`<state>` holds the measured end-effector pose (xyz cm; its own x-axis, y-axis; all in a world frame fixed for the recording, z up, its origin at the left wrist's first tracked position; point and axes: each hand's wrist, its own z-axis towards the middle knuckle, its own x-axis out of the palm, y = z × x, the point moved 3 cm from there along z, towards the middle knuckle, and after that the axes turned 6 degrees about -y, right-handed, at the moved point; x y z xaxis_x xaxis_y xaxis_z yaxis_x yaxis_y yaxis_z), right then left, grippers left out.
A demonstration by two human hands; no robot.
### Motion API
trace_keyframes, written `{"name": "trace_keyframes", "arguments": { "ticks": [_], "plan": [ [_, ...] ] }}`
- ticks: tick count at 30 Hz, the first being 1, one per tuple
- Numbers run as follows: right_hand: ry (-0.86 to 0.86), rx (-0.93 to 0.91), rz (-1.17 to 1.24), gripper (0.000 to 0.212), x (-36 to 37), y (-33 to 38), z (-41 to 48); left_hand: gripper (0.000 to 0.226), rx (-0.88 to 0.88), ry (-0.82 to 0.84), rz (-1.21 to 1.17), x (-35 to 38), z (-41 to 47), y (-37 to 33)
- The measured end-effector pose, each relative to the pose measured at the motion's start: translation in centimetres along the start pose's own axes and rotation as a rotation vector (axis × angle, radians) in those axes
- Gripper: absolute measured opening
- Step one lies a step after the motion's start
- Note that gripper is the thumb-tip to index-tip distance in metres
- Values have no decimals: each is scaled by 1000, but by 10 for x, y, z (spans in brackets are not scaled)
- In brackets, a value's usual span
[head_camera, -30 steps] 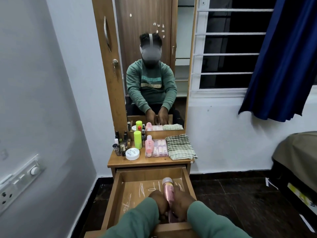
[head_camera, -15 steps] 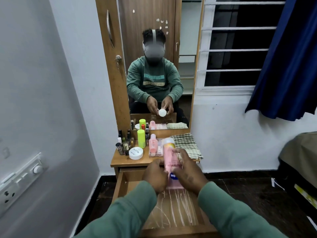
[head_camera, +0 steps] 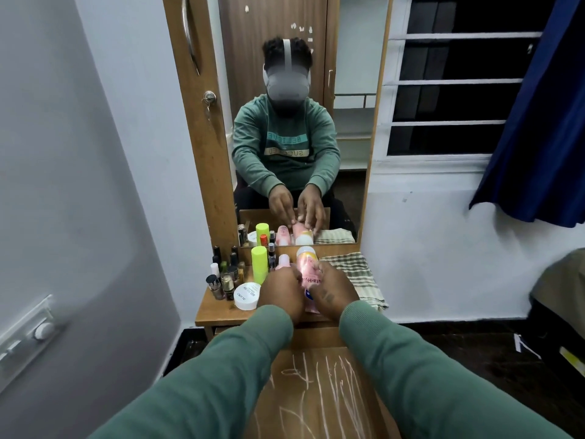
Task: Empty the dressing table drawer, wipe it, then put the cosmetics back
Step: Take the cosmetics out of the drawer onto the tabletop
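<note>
Left hand [head_camera: 280,293] and right hand [head_camera: 332,289] both curled round one pink bottle [head_camera: 307,264] over the wooden table top [head_camera: 215,312], open drawer [head_camera: 316,391] at six o'clock, one white jar [head_camera: 247,295] at nine, one green tube [head_camera: 259,259] at eleven, one checked cloth [head_camera: 357,274] at three, mirror [head_camera: 348,122] at twelve, blue curtain [head_camera: 538,106] at two

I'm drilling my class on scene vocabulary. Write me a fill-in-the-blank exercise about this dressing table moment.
1. The left hand and right hand together hold a ____ bottle.
2. The checked cloth lies on the tabletop to the ____ of that bottle.
3. The drawer below the hands is ____, not shut.
Missing words: pink; right; open.
</note>
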<state>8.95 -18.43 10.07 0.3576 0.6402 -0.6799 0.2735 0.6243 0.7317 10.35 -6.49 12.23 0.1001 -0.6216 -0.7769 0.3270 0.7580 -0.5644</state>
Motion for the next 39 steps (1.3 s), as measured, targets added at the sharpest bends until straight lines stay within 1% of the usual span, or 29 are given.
{"name": "trace_keyframes", "arguments": {
  "ticks": [2,4,8,13,16,18,20,23,29,33,35,37,39],
  "plan": [
    [-19,-17,-70,58,3,0,5,20,95,9,121,2,3,-1],
    [-44,-44,-160,53,3,0,8,17,178,18,227,7,8,0],
    [-70,-86,-249,49,8,-1,12,23,316,22,380,12,12,1],
    [-66,-108,-290,50,12,-1,14,25,357,3,475,13,12,3],
    [-58,-116,-313,51,10,-2,11,26,342,-5,466,11,8,2],
    [-70,-137,-283,55,5,-1,6,27,335,-12,428,9,3,1],
    [-156,-209,-259,64,-7,0,-2,33,343,-23,377,5,-2,-1],
    [-279,-266,-307,66,-30,-5,-9,44,367,-56,310,0,-9,-9],
    [-308,-271,-322,66,-65,-37,-18,49,446,-6,181,1,-32,-45],
    [-269,-315,-337,65,-70,-59,-24,47,478,36,158,23,-46,-68],
    [-244,-331,-350,64,-72,-69,-24,39,491,68,250,36,-49,-76],
    [-205,-330,-355,64,-71,-80,-23,30,520,74,428,47,-48,-83],
    [-152,-331,-362,63,-70,-91,-20,32,521,84,564,57,-43,-86]
  ]
}}
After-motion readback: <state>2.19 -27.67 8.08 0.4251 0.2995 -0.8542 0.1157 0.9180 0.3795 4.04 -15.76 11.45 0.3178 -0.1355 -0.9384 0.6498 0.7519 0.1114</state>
